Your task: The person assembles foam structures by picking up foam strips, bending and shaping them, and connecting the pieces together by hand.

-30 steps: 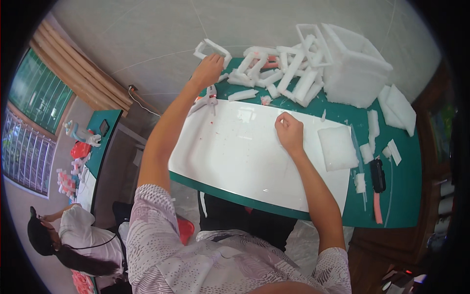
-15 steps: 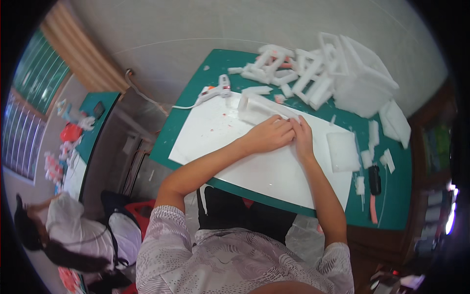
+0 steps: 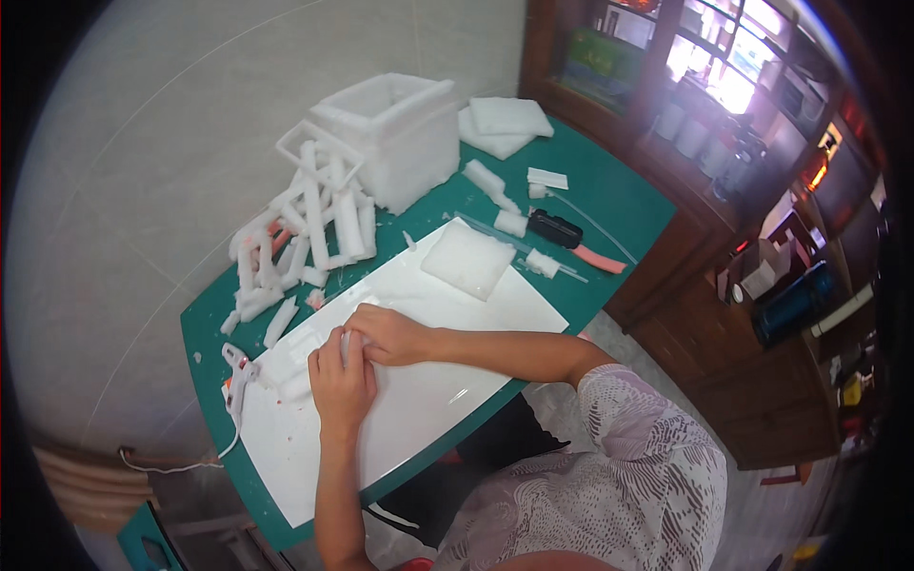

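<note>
My left hand [image 3: 343,381] and my right hand [image 3: 388,335] meet over the white board [image 3: 428,390], fingers bent and pressed close together. They grip the end of a white foam frame [image 3: 293,383], whose bars stretch away to the left, low on the board. My fingers hide the gripped end. Beside the frame's left end lies a white glue gun [image 3: 236,376] with a cord. To the right of my hands, a square white foam sheet [image 3: 468,259] rests flat on the board.
A white foam box [image 3: 400,143] stands at the back of the green table [image 3: 609,190], with a heap of foam frames [image 3: 314,209] beside it. Foam sheets [image 3: 509,119], a black oblong object [image 3: 555,228] and a pink strip [image 3: 600,260] lie at the right. A wooden cabinet [image 3: 609,133] stands behind.
The view has swung to the right, so the table sits turned and further left in it. The co-worker has left the picture. Both hands stay together at the foam frame's end.
</note>
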Available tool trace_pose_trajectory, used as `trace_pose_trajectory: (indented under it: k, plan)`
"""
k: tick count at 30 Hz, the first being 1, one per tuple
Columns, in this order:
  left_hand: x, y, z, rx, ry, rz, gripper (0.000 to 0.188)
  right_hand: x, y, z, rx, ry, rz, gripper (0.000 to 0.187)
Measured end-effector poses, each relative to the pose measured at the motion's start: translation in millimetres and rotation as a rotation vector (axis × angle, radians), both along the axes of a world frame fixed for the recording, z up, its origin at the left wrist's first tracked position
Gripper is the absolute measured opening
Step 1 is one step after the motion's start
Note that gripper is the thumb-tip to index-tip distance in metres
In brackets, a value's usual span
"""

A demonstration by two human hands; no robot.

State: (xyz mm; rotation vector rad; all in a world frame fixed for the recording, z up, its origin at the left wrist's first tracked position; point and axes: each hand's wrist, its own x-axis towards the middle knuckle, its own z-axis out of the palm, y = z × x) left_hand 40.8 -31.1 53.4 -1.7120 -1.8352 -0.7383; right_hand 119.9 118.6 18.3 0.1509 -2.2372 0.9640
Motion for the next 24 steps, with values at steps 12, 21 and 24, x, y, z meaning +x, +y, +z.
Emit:
trace_pose_trajectory:
  k: [12, 21, 24]
  plan:
    - [-0.7, -8.3, 8.9, -0.108, -0.141, 0.023, 0.036, -1.3, -3.8, -0.5, -0.007, -0.018, 0.115, 0.024]
    - [-2.0, -0.9, 13.4, 0.024, -0.324, -0.196, 0.018, 3.5, 7.5, 4.7, 0.139, 0.173, 0.173, 0.023]
    - [-3.1, -9.6, 6.8, 0.119, -0.439, -0.294, 0.022, 6.1, 16.0, -4.6, -0.066, 0.073, 0.005, 0.020]
